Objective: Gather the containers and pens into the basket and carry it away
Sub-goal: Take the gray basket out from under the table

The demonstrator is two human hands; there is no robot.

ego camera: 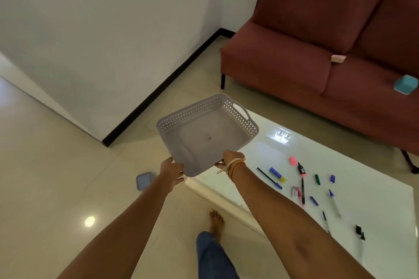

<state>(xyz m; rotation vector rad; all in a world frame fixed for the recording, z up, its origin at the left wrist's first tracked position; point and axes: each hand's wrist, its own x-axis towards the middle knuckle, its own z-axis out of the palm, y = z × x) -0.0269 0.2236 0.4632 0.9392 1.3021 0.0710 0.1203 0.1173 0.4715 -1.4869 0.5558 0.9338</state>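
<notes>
I hold a grey perforated basket [205, 133] in the air over the near left corner of the white table [374, 206]; nothing lies in it. My left hand [171, 171] grips its near left corner and my right hand [231, 159] grips its near right edge. Several pens and markers lie scattered on the table, among them a black and blue pen [269, 178], a blue and yellow highlighter [277, 175] and a pink marker [293, 161]. A teal container [405, 84] and a pink container [338, 58] sit on the sofa. A blue lidded container [145, 181] rests on the floor.
A dark red sofa [306, 41] stands behind the table against the wall. Beige tiled floor [56, 165] spreads to the left. My bare foot [216, 222] and jeans leg [213, 256] are beside the table's near edge. A black baseboard [163, 86] runs along the wall.
</notes>
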